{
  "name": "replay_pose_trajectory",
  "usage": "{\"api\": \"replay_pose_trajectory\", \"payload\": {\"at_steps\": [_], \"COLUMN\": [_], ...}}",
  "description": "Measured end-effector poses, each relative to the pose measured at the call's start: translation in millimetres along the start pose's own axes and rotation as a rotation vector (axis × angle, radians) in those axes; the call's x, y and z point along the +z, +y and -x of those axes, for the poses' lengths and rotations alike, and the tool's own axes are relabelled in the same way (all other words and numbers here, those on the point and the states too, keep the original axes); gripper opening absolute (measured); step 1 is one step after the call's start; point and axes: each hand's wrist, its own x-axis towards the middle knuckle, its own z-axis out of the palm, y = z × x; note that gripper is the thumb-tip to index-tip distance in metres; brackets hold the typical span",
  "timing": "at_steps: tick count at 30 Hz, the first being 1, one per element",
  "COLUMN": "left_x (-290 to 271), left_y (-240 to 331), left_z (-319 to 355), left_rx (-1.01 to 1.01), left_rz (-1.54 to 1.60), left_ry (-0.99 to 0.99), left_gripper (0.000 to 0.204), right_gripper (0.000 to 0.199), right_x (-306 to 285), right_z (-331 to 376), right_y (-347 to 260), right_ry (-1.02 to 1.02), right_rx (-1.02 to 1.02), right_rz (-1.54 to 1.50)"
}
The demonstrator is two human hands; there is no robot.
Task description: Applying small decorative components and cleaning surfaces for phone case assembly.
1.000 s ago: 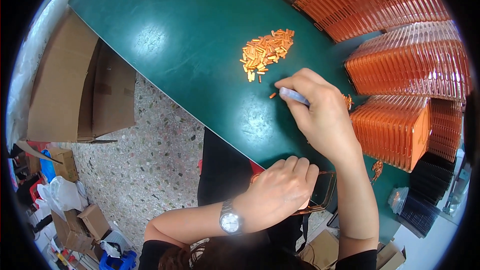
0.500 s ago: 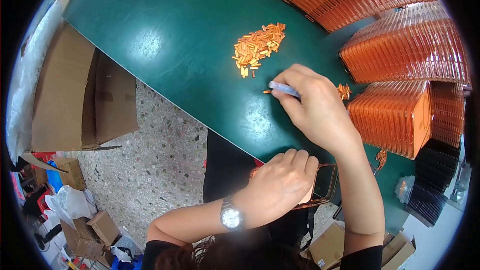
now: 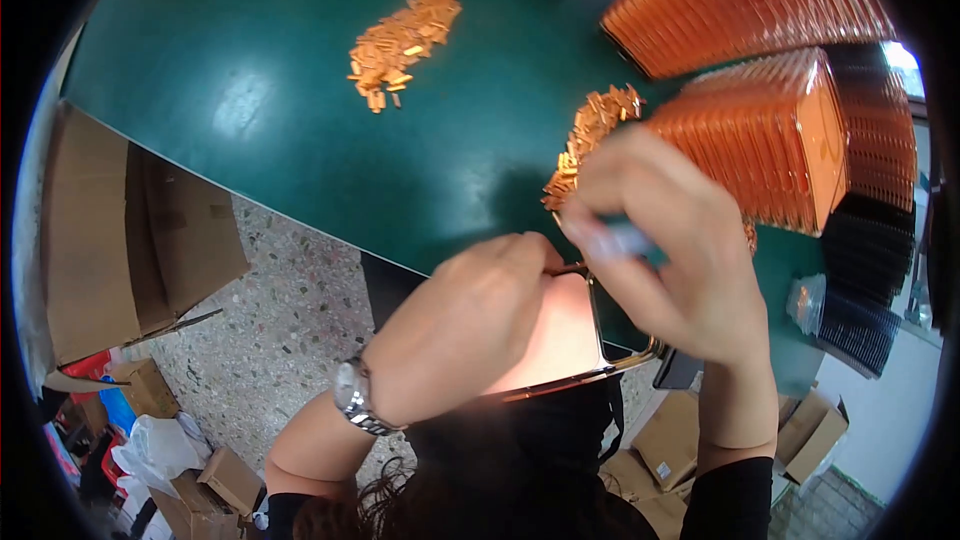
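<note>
My left hand (image 3: pixel 470 310) is wrapped over a copper-coloured phone case (image 3: pixel 560 335) at the table's front edge, its fingers curled along the rim. The case's camera-side frame sticks out to the right. Above that end, my right hand (image 3: pixel 685 240) pinches a short, pale bluish pen-like tool (image 3: pixel 628 240), blurred by motion. A thin gold sliver shows near the right fingertips; whether the tool touches it I cannot tell. Just beyond this hand lies a pile of small gold bar-shaped pieces (image 3: pixel 590 140). A second pile of such pieces (image 3: pixel 405 45) lies farther left.
Upright rows of orange cases (image 3: pixel 750 140) stand on the green table (image 3: pixel 300 140) at the right, with another row (image 3: pixel 740 10) behind. Black cases (image 3: pixel 870 250) and a clear plastic container (image 3: pixel 805 302) are at far right. Cardboard boxes (image 3: pixel 80 230) stand left of the table.
My right hand has drawn back toward the case, away from the far pile. The left hand has raised and turned the case, showing more of its back. The whole view has shifted.
</note>
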Motion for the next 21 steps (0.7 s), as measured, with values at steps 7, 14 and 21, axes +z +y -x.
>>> {"api": "replay_pose_trajectory", "payload": {"at_steps": [7, 14, 21], "left_x": [4.7, 13.1, 12.1], "left_y": [17.6, 17.4, 13.7], "left_z": [-17.8, -23.7, -27.0], "left_rx": [-0.084, -0.093, -0.068], "left_rz": [-0.091, -0.108, -0.192], "left_ry": [-0.106, -0.082, -0.137], "left_gripper": [0.011, 0.01, 0.014], "right_gripper": [0.022, 0.019, 0.015], "right_x": [10.7, 21.7, 23.0], "right_z": [64.4, 66.8, 65.7], "right_y": [14.1, 22.0, 20.6], "right_ry": [0.084, 0.068, -0.003], "right_rx": [-0.097, -0.081, 0.1], "right_rz": [0.284, 0.422, 0.313]}}
